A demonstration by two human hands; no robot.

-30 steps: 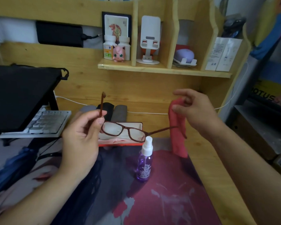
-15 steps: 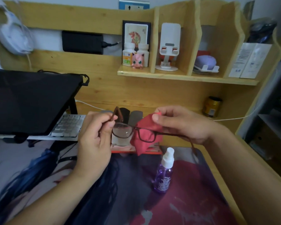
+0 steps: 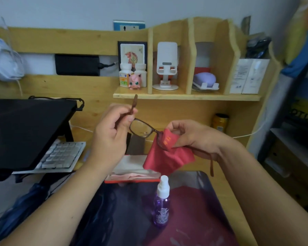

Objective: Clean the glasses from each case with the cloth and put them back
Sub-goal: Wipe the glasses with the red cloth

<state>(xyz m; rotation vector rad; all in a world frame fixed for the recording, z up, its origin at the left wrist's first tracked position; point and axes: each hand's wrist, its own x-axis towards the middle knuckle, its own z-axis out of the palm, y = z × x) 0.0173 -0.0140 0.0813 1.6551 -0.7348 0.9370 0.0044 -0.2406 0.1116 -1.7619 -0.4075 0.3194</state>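
I see both hands up over the bench [image 3: 236,197], mid-air, nothing resting. Left hand [image 3: 110,137] has its fingers [image 3: 126,115] curled, pinching one arm of the glasses [image 3: 140,128] near the hinge; that arm sticks up past the knuckles toward the shelf [image 3: 187,97] edge, just short of it. Right hand [image 3: 194,137] pinches the red cloth [image 3: 167,157] around the far lens, thumb on the near face, other fingers curled behind; that lens is hidden by cloth. The near lens is bare, between the two hands. The other arm of the glasses runs under the right wrist and hangs down, tip just above the mat [image 3: 185,219] corner.

The cloth's loose corner hangs over the open case [image 3: 132,176]; I can't tell if it touches. The case sits at the mat's back edge, pink lining showing. Two dark cases [image 3: 137,144] stand behind it against the back panel, mostly hidden by the hands.

The spray bottle [image 3: 161,201] stands upright on the mat, just in front of the case, below the right hand, apart from the cloth. Right of the bottle the mat is open out to the bench's edge. On the left the laptop [image 3: 25,132] on its stand overhangs the keyboard [image 3: 60,155], close to the left forearm. A can [image 3: 220,121] stands at the back, behind the right hand.
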